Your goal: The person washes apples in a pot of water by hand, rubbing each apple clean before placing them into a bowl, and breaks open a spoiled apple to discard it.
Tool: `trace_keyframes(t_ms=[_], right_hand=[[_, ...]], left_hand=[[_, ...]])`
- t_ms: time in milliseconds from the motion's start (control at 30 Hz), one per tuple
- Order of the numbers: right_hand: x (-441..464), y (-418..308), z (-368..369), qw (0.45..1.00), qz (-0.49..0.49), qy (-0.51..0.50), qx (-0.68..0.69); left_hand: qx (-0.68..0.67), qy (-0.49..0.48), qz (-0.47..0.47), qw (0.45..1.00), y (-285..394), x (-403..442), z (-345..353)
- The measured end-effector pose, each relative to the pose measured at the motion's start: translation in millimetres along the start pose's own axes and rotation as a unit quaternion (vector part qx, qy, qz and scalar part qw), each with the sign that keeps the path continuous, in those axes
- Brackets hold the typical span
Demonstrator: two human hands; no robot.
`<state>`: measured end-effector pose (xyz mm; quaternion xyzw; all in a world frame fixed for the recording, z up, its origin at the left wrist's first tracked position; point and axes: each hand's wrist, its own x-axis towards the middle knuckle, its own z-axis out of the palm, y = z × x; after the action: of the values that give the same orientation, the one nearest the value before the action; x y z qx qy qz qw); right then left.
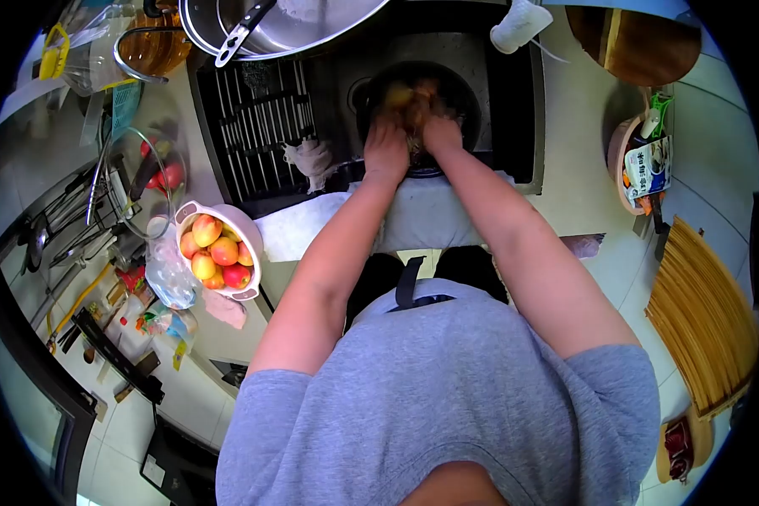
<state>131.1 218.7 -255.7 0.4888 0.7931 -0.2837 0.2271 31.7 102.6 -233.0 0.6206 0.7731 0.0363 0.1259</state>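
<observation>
Grip of the left hand [385, 154] and of the right hand [441, 133] cannot be told for certain: the fingers of both are blurred and reach down into a dark bowl, so whether they are clamped on anything or merely touching it does not show. Just at the fingertips lies a blur of yellow and red [401, 93], inside the dark bowl [469, 99], too smeared to name. The two hands are close beside each other, wrists near the bowl's lower edge.

The bowl sits in a sink [472, 52]. To its left are a rack of metal rods [228, 118] and a crumpled whitish mesh [310, 160]. Beyond the rack, a large metal pot [316, 44] has a black-handled utensil [249, 25] across its rim. A white cloth [291, 226] drapes the near edge of the sink.

Farther left, a pale two-handled basin [250, 232] holds red and yellow fruit [219, 251]. On the right stretches the tabletop [575, 139], with a basket [620, 160] carrying a printed packet [649, 164] at its far side.
</observation>
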Motion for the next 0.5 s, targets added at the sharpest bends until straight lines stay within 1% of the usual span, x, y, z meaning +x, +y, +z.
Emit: trace_keyframes(t_ms=[67,133,167,200,233,267,300,333,367,400,433,467,500], right_hand=[[1,3,6,0.994,0.005,-0.105,-0.005],[-3,1,-4,0.997,-0.046,0.021,-0.052],[-6,-2,-11,0.997,-0.048,0.027,-0.055],[-14,-7,-19,0.996,-0.030,0.073,-0.041],[-24,-12,-26,0.993,-0.013,0.118,-0.025],[-32,-14,-37,0.992,-0.017,0.122,-0.027],[-42,-17,-56,0.994,-0.042,0.101,-0.002],[-51,-18,-70,0.994,-0.066,0.081,0.022],[-59,-17,-74,0.993,-0.071,0.087,0.019],[-67,-15,-76,0.982,-0.091,0.131,0.103],[-75,-15,-79,0.961,-0.112,0.172,0.186],[-81,-14,-82,0.959,-0.120,0.179,0.183],[-88,-15,-87,0.938,-0.151,0.170,0.263]], left_hand=[[0.003,-0.012,0.003,1.000,-2,4,-2],[0.007,-0.013,0.006,1.000,-1,7,-18],[-0.030,-0.054,-0.001,0.998,-2,9,-28],[-0.065,-0.096,-0.009,0.993,-3,9,-36],[-0.064,-0.090,-0.011,0.994,-2,7,-44],[-0.112,-0.072,-0.034,0.991,-1,4,-52],[-0.159,-0.055,-0.055,0.984,-1,1,-59],[-0.157,-0.047,-0.056,0.985,0,-2,-69],[-0.194,-0.024,-0.067,0.978,1,-5,-80],[-0.231,-0.001,-0.077,0.970,3,-9,-92],[-0.230,0.009,-0.077,0.970,6,-14,-104],[-0.361,0.001,-0.103,0.927,10,-17,-116],[-0.486,-0.007,-0.125,0.865,12,-20,-123]])
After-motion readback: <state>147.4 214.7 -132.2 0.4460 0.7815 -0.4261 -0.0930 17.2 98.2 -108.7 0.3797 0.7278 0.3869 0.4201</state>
